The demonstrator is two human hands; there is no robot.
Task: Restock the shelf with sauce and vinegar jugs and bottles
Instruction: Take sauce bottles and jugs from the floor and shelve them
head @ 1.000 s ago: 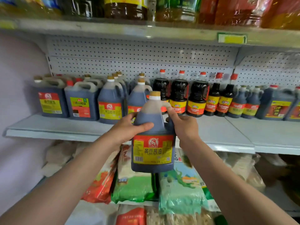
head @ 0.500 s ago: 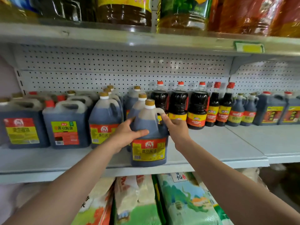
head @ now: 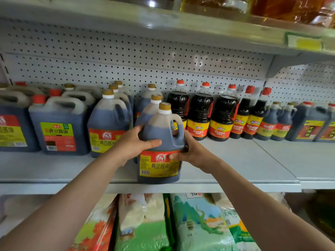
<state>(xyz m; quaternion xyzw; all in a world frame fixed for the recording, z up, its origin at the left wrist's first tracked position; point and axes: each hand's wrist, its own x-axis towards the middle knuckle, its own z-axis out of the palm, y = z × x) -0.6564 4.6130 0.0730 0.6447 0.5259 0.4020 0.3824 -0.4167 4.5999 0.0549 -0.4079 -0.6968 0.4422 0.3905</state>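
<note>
Soy sauce jug [head: 160, 142], dark, with a gold cap and a red-and-yellow label, stood upright at the front edge of the shelf [head: 244, 165], its base on the grey board. To the far left sat square dark jugs [head: 58, 124] with red caps, lined along the shelf toward the pegboard back. Just right of them stood a round-shouldered jug [head: 108, 122] of the same make as the held one, with two more gold caps showing behind it. The left hand [head: 135, 142] gripped the held jug's left shoulder, thumb laid across the front above the label and fingers curled round the far side. Directly behind the held jug, two matching jugs [head: 154, 105] stood in file toward the back. The right hand [head: 188, 151] clasped the jug's right side below the moulded handle, thumb pressed on the label's red band and fingers wrapped behind. Further right came tall black bottles [head: 199, 113] with red caps and yellow-red labels, then narrower bottles [head: 253, 115], small handled bottles [head: 277, 120] and more square jugs [head: 311, 122] on the adjoining board. Below the shelf lay bagged goods [head: 199, 223] in green, red and white. Oil bottles [head: 272, 8] stood on the shelf above.
</note>
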